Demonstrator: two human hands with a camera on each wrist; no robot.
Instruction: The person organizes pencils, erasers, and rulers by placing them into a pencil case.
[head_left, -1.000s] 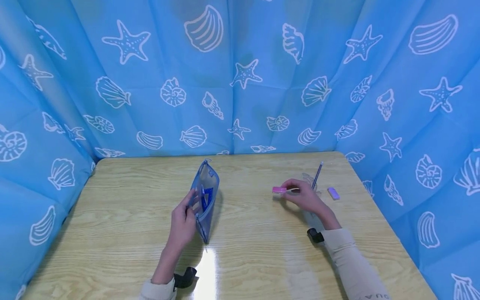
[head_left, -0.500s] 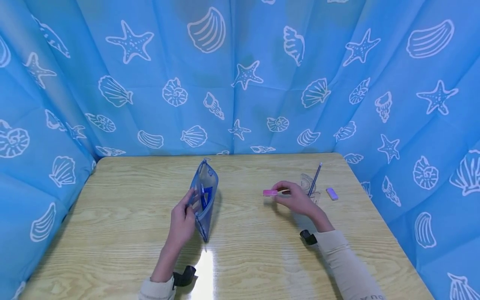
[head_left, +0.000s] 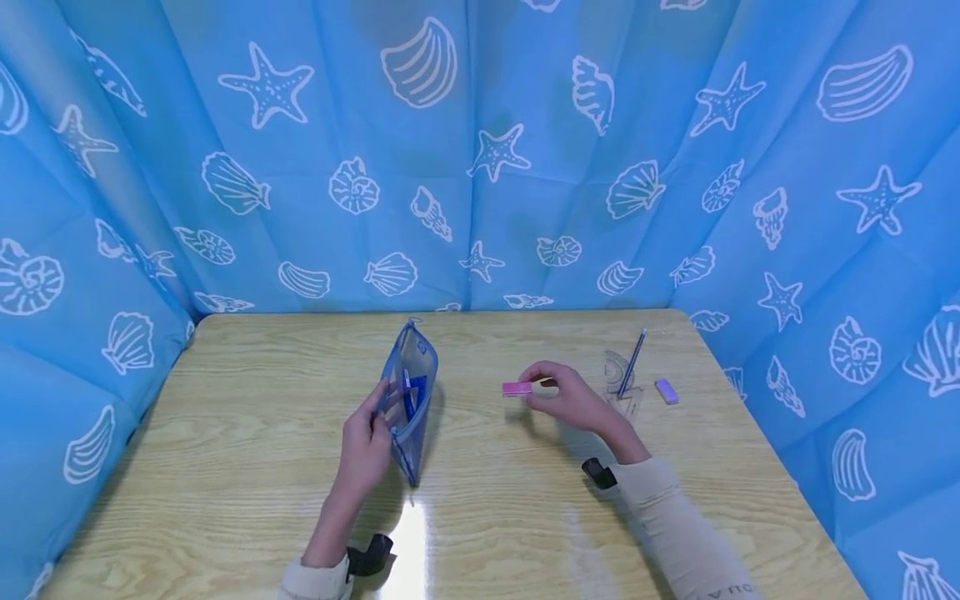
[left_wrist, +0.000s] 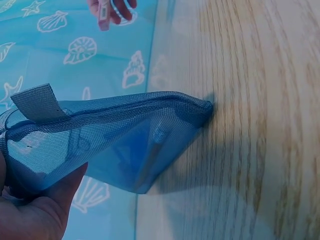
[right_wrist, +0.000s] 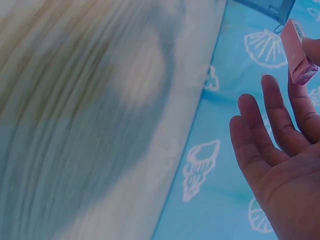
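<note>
Pinching a pink eraser [head_left: 517,389], the right hand [head_left: 566,397] moves toward nine o'clock, nearer the pouch [head_left: 416,442] the left hand [head_left: 365,442] holds.

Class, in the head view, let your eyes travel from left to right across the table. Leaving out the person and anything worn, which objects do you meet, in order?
Blue pouch, pink eraser, pencil, purple eraser. The clear protractor overlaps the pencil, so it is left out.
</note>
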